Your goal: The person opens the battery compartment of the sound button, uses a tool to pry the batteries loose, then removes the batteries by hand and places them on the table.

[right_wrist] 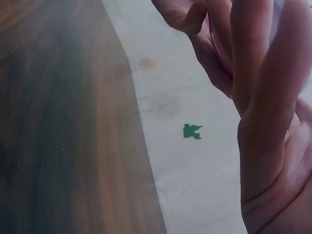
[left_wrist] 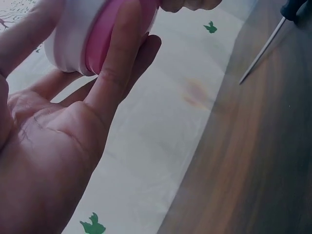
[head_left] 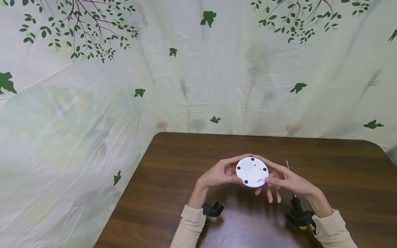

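A round white-and-pink device (head_left: 252,172) is held up above the table, its white face towards the head camera. That face has a patch of small holes and several dark round spots. My left hand (head_left: 219,173) grips its left edge between thumb and fingers. At the right edge, my right hand (head_left: 289,179) pinches it with the thumb low and the index finger along the top; the other fingers hang below. In the left wrist view the device's pink side (left_wrist: 105,36) shows between the left fingers. Right fingers mostly hide it in the right wrist view.
A screwdriver (left_wrist: 263,51) lies on the brown wooden table (head_left: 161,193), partly hidden behind the right hand and wrist in the head view. A pale cloth with a leaf print (head_left: 198,79) hangs behind the table and along its left side.
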`<state>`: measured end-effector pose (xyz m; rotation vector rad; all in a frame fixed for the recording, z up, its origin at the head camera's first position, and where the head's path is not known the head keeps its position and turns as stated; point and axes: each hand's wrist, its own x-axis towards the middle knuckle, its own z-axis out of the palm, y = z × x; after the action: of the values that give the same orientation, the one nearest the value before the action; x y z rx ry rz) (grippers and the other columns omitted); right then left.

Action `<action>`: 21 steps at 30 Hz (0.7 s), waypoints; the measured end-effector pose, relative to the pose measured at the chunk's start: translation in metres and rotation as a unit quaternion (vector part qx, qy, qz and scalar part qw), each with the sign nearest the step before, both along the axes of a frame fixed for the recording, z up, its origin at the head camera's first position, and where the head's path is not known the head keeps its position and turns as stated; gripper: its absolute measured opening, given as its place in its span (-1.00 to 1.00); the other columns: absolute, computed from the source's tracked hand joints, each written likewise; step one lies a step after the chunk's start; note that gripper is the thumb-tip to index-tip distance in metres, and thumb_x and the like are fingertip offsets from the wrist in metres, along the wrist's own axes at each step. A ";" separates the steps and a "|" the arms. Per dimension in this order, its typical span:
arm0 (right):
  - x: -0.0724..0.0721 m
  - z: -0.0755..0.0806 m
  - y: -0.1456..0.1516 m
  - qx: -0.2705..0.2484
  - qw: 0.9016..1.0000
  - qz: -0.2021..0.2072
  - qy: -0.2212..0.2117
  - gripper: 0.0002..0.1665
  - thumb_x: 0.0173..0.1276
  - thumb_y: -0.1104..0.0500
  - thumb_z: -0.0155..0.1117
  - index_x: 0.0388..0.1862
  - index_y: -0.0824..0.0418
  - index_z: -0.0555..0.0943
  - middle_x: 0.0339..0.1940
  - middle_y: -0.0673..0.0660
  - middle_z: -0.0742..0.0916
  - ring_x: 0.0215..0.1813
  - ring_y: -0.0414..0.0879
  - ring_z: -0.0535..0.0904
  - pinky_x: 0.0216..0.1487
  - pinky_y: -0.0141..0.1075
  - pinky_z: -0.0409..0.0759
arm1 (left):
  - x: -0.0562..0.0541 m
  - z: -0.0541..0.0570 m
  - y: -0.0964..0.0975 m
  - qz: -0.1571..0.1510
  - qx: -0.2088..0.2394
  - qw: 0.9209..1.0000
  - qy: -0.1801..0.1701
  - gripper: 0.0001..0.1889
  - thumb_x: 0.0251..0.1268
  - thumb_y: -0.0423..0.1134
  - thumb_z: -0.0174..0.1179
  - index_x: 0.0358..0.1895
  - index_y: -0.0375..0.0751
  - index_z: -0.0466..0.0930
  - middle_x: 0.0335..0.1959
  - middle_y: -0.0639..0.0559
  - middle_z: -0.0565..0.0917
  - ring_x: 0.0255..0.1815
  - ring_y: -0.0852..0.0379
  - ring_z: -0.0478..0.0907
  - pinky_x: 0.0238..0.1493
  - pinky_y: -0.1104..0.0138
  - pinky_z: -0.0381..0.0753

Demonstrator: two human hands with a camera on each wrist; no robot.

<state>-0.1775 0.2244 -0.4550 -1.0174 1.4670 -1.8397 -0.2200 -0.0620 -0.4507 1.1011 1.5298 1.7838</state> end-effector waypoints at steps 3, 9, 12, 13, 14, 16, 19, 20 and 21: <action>0.000 -0.002 -0.002 0.001 1.000 -0.009 0.015 0.04 0.54 0.56 -0.07 0.73 0.12 -0.35 -0.09 0.50 0.78 -0.40 0.16 0.77 -0.61 -0.03 0.65 | -0.001 -0.002 0.001 0.002 0.000 1.000 0.005 -0.17 0.35 -0.40 0.36 0.63 -0.28 0.15 0.56 -0.42 0.26 0.23 0.21 0.50 0.04 0.40 0.69; 0.001 -0.002 -0.007 0.047 0.991 -0.122 0.038 0.04 0.51 0.52 0.09 0.74 0.15 -0.22 -0.17 0.47 0.80 -0.48 0.09 0.75 -0.61 -0.07 0.64 | -0.002 -0.003 0.003 0.052 0.008 0.999 -0.009 -0.17 0.39 -0.21 0.33 0.62 -0.35 0.13 0.55 -0.45 0.28 0.29 0.27 0.53 0.18 0.43 0.61; 0.002 0.000 -0.010 0.073 0.981 -0.169 0.063 0.01 0.52 0.47 0.13 0.74 0.16 -0.15 -0.13 0.38 0.83 -0.45 0.08 0.76 -0.58 -0.02 0.65 | -0.002 -0.001 0.002 0.084 0.004 0.996 -0.014 -0.19 0.41 -0.18 0.30 0.62 -0.33 0.14 0.57 -0.39 0.27 0.33 0.30 0.52 0.18 0.45 0.61; 0.002 0.000 -0.012 0.085 0.977 -0.184 0.073 0.00 0.52 0.44 0.16 0.74 0.16 -0.14 -0.12 0.32 0.84 -0.43 0.05 0.77 -0.56 -0.03 0.66 | -0.002 -0.001 0.002 0.093 0.003 0.996 -0.015 -0.20 0.42 -0.17 0.30 0.62 -0.31 0.15 0.58 -0.38 0.28 0.33 0.31 0.52 0.16 0.45 0.61; 0.003 0.001 -0.013 0.094 0.972 -0.198 0.079 0.00 0.51 0.42 0.19 0.74 0.16 -0.11 -0.12 0.27 0.85 -0.42 0.05 0.78 -0.55 -0.03 0.67 | -0.002 0.000 0.002 0.102 0.002 0.995 -0.017 -0.21 0.43 -0.17 0.29 0.62 -0.29 0.16 0.58 -0.35 0.29 0.32 0.31 0.52 0.15 0.45 0.61; 0.004 0.002 -0.016 0.108 0.964 -0.225 0.088 0.00 0.50 0.39 0.24 0.74 0.12 -0.05 -0.12 0.16 0.86 -0.41 0.04 0.78 -0.52 -0.04 0.69 | -0.002 0.000 0.002 0.113 0.003 0.993 -0.018 -0.21 0.44 -0.13 0.28 0.62 -0.28 0.16 0.58 -0.33 0.29 0.32 0.31 0.52 0.12 0.46 0.62; 0.005 0.004 -0.020 0.113 0.955 -0.257 0.090 0.00 0.47 0.38 0.29 0.72 0.09 0.01 -0.14 0.13 0.86 -0.42 0.05 0.78 -0.51 -0.07 0.69 | -0.001 0.000 0.005 0.124 0.009 0.992 -0.020 -0.19 0.44 -0.09 0.26 0.63 -0.25 0.14 0.60 -0.30 0.28 0.34 0.31 0.48 0.13 0.46 0.62; 0.005 0.004 -0.021 0.113 0.953 -0.267 0.088 -0.01 0.46 0.38 0.29 0.72 0.10 0.03 -0.15 0.12 0.86 -0.43 0.05 0.77 -0.52 -0.08 0.69 | -0.001 0.001 0.006 0.127 0.011 0.992 -0.020 -0.21 0.46 -0.11 0.24 0.64 -0.25 0.13 0.60 -0.30 0.27 0.36 0.31 0.46 0.15 0.47 0.61; 0.006 0.004 -0.022 0.117 0.950 -0.278 0.086 -0.01 0.46 0.38 0.30 0.72 0.10 0.03 -0.16 0.10 0.87 -0.44 0.05 0.77 -0.52 -0.10 0.69 | 0.000 0.001 0.008 0.129 0.013 0.991 -0.020 -0.23 0.49 -0.16 0.22 0.64 -0.25 0.11 0.61 -0.30 0.25 0.38 0.30 0.44 0.17 0.47 0.60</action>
<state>-0.1714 0.2022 -0.4506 -0.7030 2.1907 -1.9055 -0.2201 -0.0541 -0.4501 0.9067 1.6918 1.9887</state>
